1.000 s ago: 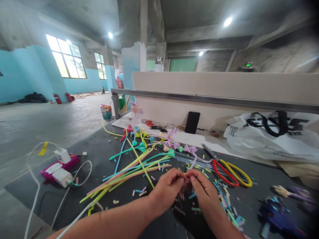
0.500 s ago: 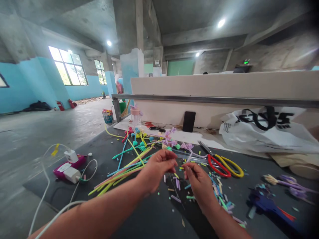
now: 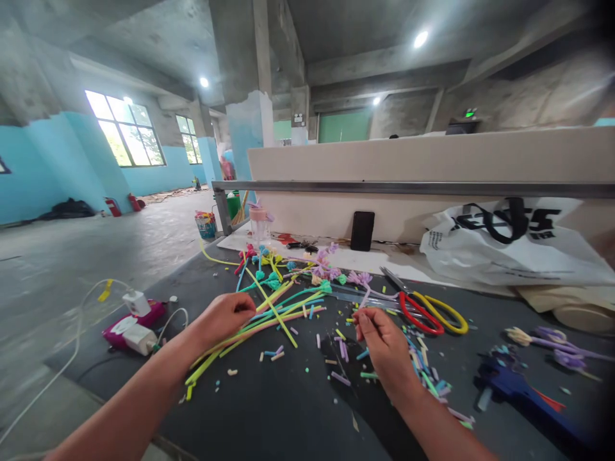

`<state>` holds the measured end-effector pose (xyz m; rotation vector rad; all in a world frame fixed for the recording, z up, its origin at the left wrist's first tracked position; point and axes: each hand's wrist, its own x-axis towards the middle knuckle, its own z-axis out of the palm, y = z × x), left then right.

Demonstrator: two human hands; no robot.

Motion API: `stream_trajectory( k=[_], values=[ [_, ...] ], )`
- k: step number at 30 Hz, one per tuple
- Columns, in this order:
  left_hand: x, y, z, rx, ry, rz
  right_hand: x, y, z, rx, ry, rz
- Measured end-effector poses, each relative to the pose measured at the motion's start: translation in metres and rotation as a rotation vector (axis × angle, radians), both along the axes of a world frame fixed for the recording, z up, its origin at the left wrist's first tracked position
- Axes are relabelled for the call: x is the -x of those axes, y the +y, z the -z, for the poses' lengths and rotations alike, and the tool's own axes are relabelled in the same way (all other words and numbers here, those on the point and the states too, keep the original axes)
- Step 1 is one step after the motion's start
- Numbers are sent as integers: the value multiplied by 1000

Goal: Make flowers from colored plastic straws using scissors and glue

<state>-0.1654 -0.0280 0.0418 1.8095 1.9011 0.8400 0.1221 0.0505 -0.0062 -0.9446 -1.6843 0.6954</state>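
Pinching lilac stem (image 3: 366, 296), right grip (image 3: 383, 340); left grip (image 3: 225, 317) loosely curled

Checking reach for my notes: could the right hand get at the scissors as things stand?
Probably yes: the scissors lie near the right hand, their handles uncovered and nothing apparently blocking.

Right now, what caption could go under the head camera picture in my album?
Over a dark table, left hand by colourful fuzzy stems, right hand near scissors.
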Motion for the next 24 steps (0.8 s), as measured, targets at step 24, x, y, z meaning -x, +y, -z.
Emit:
stream_trajectory(
  k=[24],
  values=[
    [13, -8, 17, 47, 333, 41, 2, -4, -1, -204, -343, -42]
  ],
)
